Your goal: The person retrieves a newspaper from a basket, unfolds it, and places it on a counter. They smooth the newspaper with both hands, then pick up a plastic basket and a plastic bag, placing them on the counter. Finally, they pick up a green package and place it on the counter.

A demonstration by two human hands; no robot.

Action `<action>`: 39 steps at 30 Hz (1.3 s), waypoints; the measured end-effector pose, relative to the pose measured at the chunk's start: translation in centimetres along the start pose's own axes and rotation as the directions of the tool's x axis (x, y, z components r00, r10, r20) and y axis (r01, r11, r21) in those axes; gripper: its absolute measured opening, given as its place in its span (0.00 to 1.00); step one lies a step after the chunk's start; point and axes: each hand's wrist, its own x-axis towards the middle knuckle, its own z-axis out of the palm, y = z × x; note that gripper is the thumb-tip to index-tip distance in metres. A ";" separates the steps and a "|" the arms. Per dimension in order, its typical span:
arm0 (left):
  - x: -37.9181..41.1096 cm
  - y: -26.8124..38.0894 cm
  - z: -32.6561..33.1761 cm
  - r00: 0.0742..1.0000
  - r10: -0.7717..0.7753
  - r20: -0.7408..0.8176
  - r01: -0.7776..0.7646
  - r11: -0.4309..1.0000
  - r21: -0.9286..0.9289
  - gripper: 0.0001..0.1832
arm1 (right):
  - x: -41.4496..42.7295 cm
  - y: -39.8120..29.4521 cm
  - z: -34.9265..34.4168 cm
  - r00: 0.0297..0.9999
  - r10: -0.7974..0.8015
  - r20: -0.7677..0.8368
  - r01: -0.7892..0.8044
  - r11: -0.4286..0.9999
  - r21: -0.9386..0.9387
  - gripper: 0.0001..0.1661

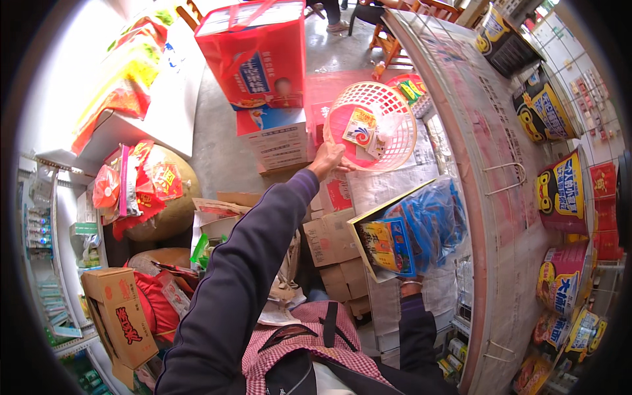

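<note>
My left hand grips the near left rim of a pink-and-white plastic basket. Inside the basket lie a few printed packets and some clear plastic. To the right and nearer to me, an open shallow carton is tilted, with blue packets in clear plastic wrap and a blue-and-yellow printed packet in it. My right hand is at the carton's near edge, mostly hidden beneath it; its fingers cannot be seen.
Red gift boxes stand beyond on the left. A long covered shelf with instant noodle tubs runs along the right. A brown carton, a large jar with red bags and stacked cardboard are nearby. Seated people's legs show at the top.
</note>
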 end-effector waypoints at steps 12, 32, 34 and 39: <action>9.9 -2.9 7.4 0.985 0.010 0.173 -0.006 1.000 -0.021 0.22 | -1.6 1.5 0.1 0.998 0.054 0.032 -0.051 0.996 -0.069 0.27; -3.3 -8.7 -1.0 0.982 -0.182 0.058 0.164 0.957 0.240 0.36 | 5.4 -0.2 13.0 0.972 -0.222 0.080 0.192 0.939 0.284 0.24; -4.6 -9.9 -1.6 0.981 -0.181 0.064 0.162 0.960 0.230 0.33 | 5.7 0.0 13.5 0.967 -0.245 0.063 0.219 0.935 0.277 0.22; -7.7 -14.1 -2.6 0.984 -0.178 -0.004 0.175 0.961 0.212 0.26 | 7.0 0.2 12.7 0.977 -0.180 0.117 0.138 0.943 0.303 0.20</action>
